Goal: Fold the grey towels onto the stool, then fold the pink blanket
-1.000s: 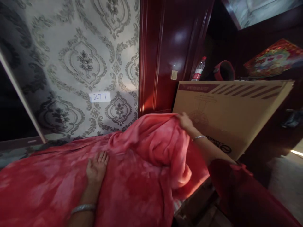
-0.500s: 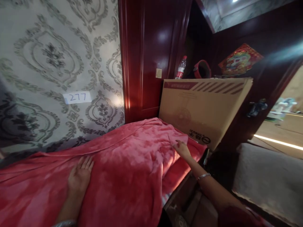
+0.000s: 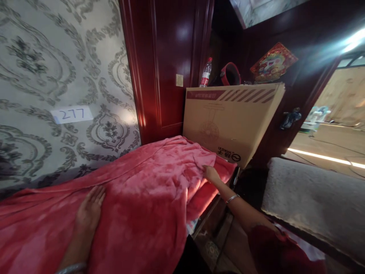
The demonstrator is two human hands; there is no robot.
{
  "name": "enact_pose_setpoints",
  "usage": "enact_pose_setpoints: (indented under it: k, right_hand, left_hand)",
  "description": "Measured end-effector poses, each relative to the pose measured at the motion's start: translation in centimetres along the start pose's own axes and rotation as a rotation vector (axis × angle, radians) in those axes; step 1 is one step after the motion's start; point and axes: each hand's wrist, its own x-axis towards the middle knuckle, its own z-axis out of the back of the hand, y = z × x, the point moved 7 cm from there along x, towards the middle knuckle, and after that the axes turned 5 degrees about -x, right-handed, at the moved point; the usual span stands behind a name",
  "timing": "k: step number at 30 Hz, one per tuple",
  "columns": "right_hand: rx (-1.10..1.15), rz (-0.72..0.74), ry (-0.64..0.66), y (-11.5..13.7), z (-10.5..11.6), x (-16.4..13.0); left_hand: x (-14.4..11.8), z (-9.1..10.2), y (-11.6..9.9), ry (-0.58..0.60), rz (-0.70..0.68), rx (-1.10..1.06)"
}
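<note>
A pink-red plush blanket (image 3: 137, 205) lies spread over a raised surface, with folds and wrinkles near its far right end. My left hand (image 3: 90, 208) rests flat on it at the left, fingers stretched out and pointing away from me. At the far right edge, my right hand (image 3: 210, 173) has its fingers closed on the blanket, where creases run from the grip. A silver bangle circles each wrist. Under the blanket's right side, a red layer and a bit of striped cloth show.
Behind the blanket stands a large cardboard box (image 3: 228, 121), a plastic bottle (image 3: 205, 72) and a red round item (image 3: 230, 74) above it. Patterned wall (image 3: 57, 152) borders the left. A grey plush-covered seat (image 3: 310, 201) stands at the right, near an open doorway.
The view has turned to the right, so everything sits further left in the picture. My right hand's fingers have closed on the blanket's edge; my left hand stays flat on it.
</note>
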Motion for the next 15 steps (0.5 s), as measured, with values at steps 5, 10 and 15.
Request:
enact_pose_setpoints:
  k: [5, 10, 15]
  right_hand:
    - [0.085, -0.217, -0.340, -4.2, 8.4, 3.3]
    - [0.078, -0.376, -0.415, -6.9, 9.6, 3.2]
    - [-0.021, -0.350, -0.376, -7.3, 7.9, 2.2]
  left_hand:
    - [0.7, 0.4, 0.4, 0.045, -0.017, 0.013]
    - [1.7, 1.0, 0.8, 0.070, -0.051, 0.077]
    - [0.3, -0.4, 0.4, 0.174, -0.163, 0.425]
